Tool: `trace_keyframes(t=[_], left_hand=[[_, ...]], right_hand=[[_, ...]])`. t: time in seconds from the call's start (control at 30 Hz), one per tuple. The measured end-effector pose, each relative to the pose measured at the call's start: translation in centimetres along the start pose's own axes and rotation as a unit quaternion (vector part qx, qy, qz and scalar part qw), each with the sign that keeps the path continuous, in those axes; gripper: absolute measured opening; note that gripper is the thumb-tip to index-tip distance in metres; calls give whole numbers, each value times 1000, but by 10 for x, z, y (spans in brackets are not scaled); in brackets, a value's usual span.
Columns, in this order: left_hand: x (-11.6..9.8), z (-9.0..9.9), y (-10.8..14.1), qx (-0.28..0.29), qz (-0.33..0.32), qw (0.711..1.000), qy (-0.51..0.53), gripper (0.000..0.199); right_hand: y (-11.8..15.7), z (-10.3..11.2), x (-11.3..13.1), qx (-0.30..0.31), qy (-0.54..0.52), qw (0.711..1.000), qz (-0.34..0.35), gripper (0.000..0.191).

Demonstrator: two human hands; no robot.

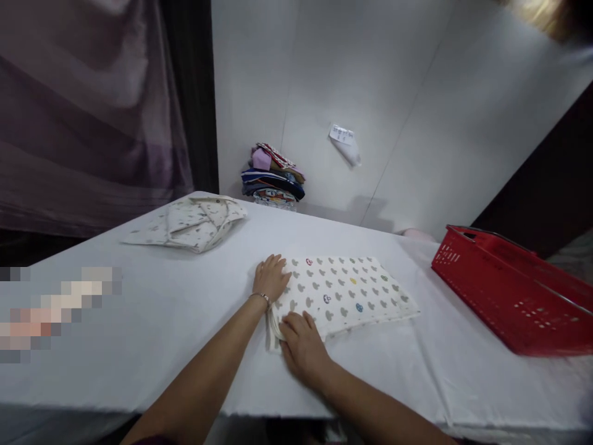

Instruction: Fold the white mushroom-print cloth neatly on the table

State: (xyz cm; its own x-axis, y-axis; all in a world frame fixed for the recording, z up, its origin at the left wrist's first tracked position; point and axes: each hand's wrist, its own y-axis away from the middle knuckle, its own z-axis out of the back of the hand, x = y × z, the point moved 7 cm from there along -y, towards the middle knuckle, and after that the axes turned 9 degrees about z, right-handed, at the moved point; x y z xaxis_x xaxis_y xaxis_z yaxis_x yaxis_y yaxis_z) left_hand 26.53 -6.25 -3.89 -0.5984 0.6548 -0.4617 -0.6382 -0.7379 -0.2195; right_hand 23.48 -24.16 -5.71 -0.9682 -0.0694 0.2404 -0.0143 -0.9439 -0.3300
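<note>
A folded white cloth with grey, red, blue and yellow mushroom-like prints lies on the white-covered table. My left hand, with a bracelet at the wrist, rests on the cloth's upper left corner, its fingers bent over the edge. Below it, my right hand touches the lower left corner, where the folded layers show. The fingers of my right hand are curled at that edge. Both hands are at the cloth's left end, close together but apart.
A crumpled printed white garment lies at the table's back left. A red plastic basket stands at the right. Behind the table is a stack of folded clothes by the wall. A pixelated patch covers the left edge.
</note>
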Motion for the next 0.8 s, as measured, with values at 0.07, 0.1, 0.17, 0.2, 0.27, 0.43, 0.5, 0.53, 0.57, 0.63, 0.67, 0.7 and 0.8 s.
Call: trace_keyframes(t=[0.07, 0.1, 0.17, 0.2, 0.27, 0.43, 0.5, 0.53, 0.57, 0.63, 0.67, 0.7, 0.8], left_hand=[[6, -17, 0, 70, 28, 996, -43, 49], [11, -23, 0, 94, 44, 993, -55, 50], [16, -28, -2, 113, 51, 990, -67, 53], [18, -29, -3, 113, 48, 990, -70, 54], [18, -28, -4, 111, 46, 990, -74, 55], [14, -25, -2, 111, 43, 990, -78, 55], [13, -25, -1, 114, 42, 989, -83, 56], [14, -26, -1, 115, 41, 989, -87, 57], [14, -26, -2, 116, 41, 988, -91, 58], [15, -26, -2, 115, 46, 988, -97, 59], [16, -26, -2, 115, 50, 987, -99, 59], [17, -27, -2, 114, 54, 987, -100, 59], [18, -27, -2, 114, 65, 986, -103, 60]], right_hand=[[2, -1, -1, 19, -6, 1000, -7, 38], [3, 0, -1, 32, -15, 999, -6, 41], [5, 4, -3, 60, -47, 997, 3, 48], [5, 10, -5, 69, -67, 995, 10, 51], [1, 27, -17, 60, -93, 994, 13, 52], [-14, 72, -84, -16, -26, 996, -84, 49], [-13, 65, -111, 25, 8, 991, -134, 54], [-11, 57, -121, 57, 17, 987, -152, 57], [-8, 48, -128, 87, 21, 983, -163, 59], [-2, 34, -136, 126, 14, 978, -167, 62], [0, 30, -137, 135, 8, 977, -166, 63], [0, 29, -140, 138, 1, 976, -166, 64], [-9, 39, -153, 131, -7, 975, -179, 65]])
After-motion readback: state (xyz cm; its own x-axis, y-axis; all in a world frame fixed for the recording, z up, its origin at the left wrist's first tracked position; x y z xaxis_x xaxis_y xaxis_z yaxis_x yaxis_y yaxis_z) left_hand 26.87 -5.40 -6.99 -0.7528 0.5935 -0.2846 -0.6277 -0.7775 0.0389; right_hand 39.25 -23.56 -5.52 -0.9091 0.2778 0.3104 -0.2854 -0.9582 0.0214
